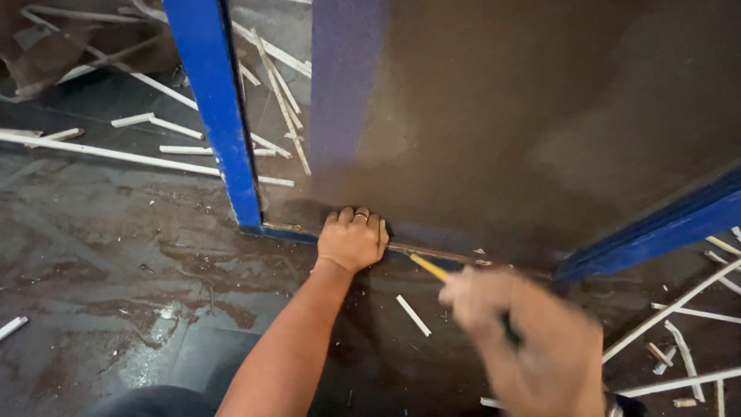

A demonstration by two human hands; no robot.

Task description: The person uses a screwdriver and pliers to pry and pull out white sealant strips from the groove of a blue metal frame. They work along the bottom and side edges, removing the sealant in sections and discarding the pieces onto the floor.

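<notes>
Hands at the foot of a brown panel

The blurred right hand (532, 347) is closed round a yellow-shafted tool (429, 268), its tip hidden at the panel (502, 116) base; the left hand (353, 239), fingers pressed together, curls over the blue frame (224, 116) edge.

Blue frame (212, 116): painted, upright post at left, a second rail (656, 232) running diagonally at right, a low bottom edge joining them along the floor. Brown panel (494, 108): large, matt, flat, set within the frame, its lower edge meeting the bottom rail. Yellow-shafted tool (428, 267): slim, angled, tip directed at the panel's lower edge just right of the left hand (353, 239). That hand lies knuckles up, fingers curled over the bottom rail. Right hand (532, 340), blurred, grips the tool's dark handle
</notes>
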